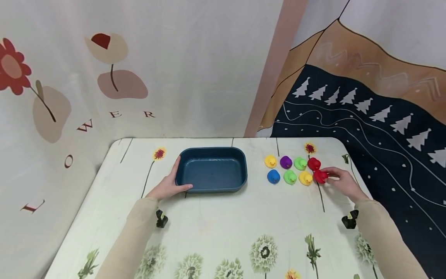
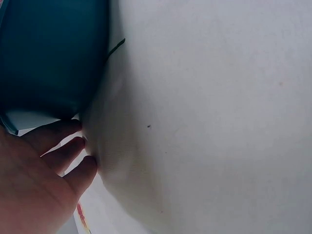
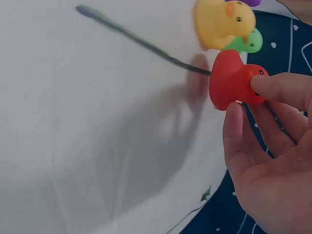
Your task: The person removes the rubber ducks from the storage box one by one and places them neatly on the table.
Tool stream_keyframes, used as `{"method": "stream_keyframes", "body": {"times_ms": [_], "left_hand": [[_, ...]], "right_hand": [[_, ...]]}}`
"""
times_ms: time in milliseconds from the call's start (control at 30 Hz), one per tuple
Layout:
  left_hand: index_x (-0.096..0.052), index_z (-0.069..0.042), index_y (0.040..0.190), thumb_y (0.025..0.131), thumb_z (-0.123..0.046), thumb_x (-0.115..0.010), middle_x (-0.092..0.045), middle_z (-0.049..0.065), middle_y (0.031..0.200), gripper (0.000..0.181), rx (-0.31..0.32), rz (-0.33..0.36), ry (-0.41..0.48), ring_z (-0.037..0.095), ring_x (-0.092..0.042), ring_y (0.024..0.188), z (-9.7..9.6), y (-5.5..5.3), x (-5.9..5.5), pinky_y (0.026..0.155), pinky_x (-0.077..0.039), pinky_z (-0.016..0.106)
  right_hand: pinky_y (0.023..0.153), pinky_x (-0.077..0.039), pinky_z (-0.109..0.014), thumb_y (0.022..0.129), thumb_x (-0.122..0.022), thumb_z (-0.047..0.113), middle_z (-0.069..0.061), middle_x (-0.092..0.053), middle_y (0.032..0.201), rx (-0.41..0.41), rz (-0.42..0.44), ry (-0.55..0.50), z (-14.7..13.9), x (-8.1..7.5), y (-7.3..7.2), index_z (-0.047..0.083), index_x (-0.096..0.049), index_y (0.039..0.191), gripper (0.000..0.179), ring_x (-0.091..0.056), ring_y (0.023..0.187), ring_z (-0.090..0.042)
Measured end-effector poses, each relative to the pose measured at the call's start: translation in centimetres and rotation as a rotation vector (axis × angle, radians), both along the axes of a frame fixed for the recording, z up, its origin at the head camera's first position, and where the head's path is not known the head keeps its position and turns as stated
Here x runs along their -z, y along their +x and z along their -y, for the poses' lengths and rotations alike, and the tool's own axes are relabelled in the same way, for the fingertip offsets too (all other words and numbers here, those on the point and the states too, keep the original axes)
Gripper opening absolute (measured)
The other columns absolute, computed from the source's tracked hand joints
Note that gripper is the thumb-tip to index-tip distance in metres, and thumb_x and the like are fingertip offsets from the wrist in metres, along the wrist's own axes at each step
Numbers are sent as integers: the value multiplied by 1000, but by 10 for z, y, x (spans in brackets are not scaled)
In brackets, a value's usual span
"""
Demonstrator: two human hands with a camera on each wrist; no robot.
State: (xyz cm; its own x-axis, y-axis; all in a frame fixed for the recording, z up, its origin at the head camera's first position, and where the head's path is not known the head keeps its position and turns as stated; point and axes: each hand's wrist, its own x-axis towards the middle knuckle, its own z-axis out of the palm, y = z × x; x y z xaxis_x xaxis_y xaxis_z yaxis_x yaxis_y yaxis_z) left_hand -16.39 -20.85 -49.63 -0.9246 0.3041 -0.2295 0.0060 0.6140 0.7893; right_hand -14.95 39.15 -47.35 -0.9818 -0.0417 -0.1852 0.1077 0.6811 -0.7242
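At the left end of a dark blue rectangular basin [image 1: 211,190], my left hand [image 1: 169,186] spans the near corner. Its thumb lies along the near rim and the straight fingers touch the left side; the left wrist view has fingertips [image 2: 88,163] beside the outer wall. My right hand [image 1: 343,182] pinches a red rubber duck [image 3: 228,80] by thumb and fingers, its shadow showing on the cloth beside it. A second red duck [image 1: 314,164] sits just behind, near a yellow duck [image 1: 305,178] and a green duck [image 1: 300,163].
Further left in the two rows are a purple duck [image 1: 286,162], a blue duck [image 1: 273,176], another green duck [image 1: 290,177] and another yellow duck [image 1: 270,161]. A white flowered cloth [image 1: 223,221] covers the table, with patterned curtains behind.
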Motion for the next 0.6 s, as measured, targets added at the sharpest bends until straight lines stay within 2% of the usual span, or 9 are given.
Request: {"method": "stream_keyframes", "body": {"times_ms": [133, 400, 600], "left_hand": [[17, -28, 153, 84, -43, -74, 3, 19, 159, 115, 3, -7, -1, 52, -23, 136, -1, 1, 0, 104, -26, 65], [16, -29, 153, 85, -41, -73, 1, 19, 159, 113, -1, -17, -8, 51, -25, 135, -3, 0, 0, 104, -27, 64], [15, -29, 153, 83, -45, -74, -5, 23, 158, 114, 7, -48, -8, 51, -31, 132, -3, -2, 3, 103, -29, 63]], "right_hand": [[89, -44, -50, 93, -56, 0, -32, -49, 128, 22, 3, -12, 0, 6, 2, -10, -52, 129, 37, -44, 116, -47], [95, -39, -57, 93, -52, 0, -34, -45, 131, 67, 5, -56, -1, 19, 7, -9, -47, 133, 41, -41, 121, -47], [97, -37, -61, 95, -54, 3, -32, -41, 136, 70, 2, -37, 3, 12, 11, -7, -43, 137, 45, -37, 123, -49]]}}
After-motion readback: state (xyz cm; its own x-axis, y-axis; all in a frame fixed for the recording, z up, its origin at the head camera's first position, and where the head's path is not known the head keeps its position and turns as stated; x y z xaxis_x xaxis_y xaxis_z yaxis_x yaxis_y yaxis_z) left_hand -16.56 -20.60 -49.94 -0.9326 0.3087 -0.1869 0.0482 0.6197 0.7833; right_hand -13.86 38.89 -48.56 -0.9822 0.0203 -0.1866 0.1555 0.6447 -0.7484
